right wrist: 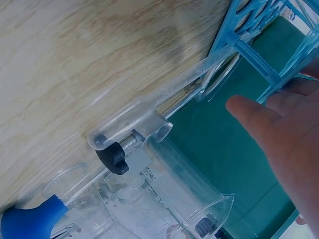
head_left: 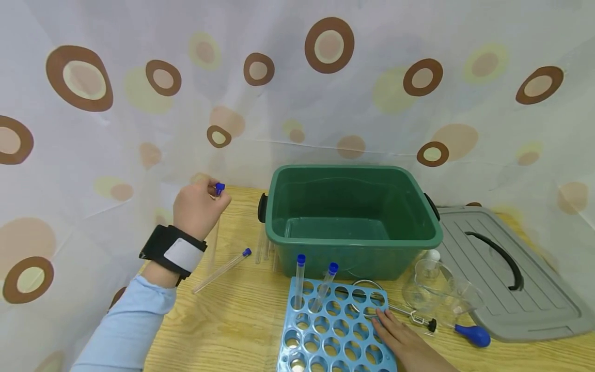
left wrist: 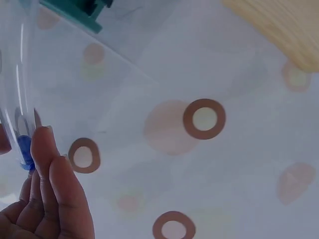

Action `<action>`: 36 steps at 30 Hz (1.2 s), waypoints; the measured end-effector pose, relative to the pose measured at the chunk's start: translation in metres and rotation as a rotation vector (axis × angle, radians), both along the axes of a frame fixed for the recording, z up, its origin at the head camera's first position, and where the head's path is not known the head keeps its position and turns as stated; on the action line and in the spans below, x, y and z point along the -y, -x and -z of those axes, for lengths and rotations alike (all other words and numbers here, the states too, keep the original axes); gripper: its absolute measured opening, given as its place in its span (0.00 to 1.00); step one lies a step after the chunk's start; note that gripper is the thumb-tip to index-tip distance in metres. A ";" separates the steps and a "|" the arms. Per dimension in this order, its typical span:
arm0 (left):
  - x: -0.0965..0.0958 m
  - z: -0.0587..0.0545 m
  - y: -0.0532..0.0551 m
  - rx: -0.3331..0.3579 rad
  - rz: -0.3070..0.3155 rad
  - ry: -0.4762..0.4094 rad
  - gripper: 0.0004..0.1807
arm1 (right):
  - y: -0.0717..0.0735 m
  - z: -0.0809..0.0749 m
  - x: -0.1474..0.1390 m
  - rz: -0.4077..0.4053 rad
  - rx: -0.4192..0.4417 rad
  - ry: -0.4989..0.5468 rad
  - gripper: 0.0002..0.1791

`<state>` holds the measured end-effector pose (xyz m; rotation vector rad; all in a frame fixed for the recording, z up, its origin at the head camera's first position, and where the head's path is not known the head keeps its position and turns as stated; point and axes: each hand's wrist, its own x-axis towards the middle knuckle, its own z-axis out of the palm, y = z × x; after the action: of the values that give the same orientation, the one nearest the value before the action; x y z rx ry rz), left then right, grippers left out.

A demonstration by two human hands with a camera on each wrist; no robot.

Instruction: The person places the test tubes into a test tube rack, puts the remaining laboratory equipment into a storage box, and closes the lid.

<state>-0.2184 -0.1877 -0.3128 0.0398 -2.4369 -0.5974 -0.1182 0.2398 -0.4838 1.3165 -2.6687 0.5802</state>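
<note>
The left hand [head_left: 200, 205] pinches a clear tube [left wrist: 19, 79] near its blue cap [head_left: 220, 187], holding it above the table [head_left: 223, 325], left of the big green tub [head_left: 334, 258]. The right hand [head_left: 404, 338] has its fingers stretched out, resting on the edge of a blue rack [head_left: 342, 340]. Two tubes with blue caps stand in the rack, one leaning [head_left: 324, 292]. Another capped tube [head_left: 223, 271] lies on the table.

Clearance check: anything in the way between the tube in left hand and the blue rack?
Partly: a loose capped tube lies on the table between the left hand and the rack, and two standing capped tubes rise near its far-left corner. The green bin sits beyond that line. Going over looks unobstructed.
</note>
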 end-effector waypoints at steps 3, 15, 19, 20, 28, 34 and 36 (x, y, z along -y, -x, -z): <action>-0.008 -0.010 -0.005 -0.074 0.024 -0.002 0.10 | 0.000 0.000 0.000 0.004 -0.004 -0.003 0.51; -0.048 -0.040 -0.030 -0.191 0.211 -0.167 0.09 | -0.001 0.001 -0.007 0.015 -0.162 0.022 0.47; -0.066 -0.050 -0.039 -0.209 0.308 -0.206 0.07 | 0.000 0.006 -0.011 0.012 -0.228 0.069 0.46; -0.070 -0.052 -0.041 -0.201 0.331 -0.215 0.08 | 0.000 0.007 -0.012 0.005 -0.242 0.083 0.45; -0.106 -0.065 -0.049 -0.135 0.516 -0.194 0.09 | 0.002 0.011 -0.017 -0.053 -0.233 0.127 0.43; -0.131 -0.073 -0.049 -0.118 0.577 -0.116 0.11 | 0.000 0.013 -0.019 -0.058 -0.202 0.126 0.43; -0.138 -0.075 -0.050 -0.094 0.591 -0.087 0.11 | 0.000 0.013 -0.019 -0.061 -0.200 0.124 0.43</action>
<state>-0.1689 -0.0493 -0.2377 -0.6758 -2.3175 -0.9332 -0.1184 0.2588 -0.4972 1.3483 -2.4014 0.5781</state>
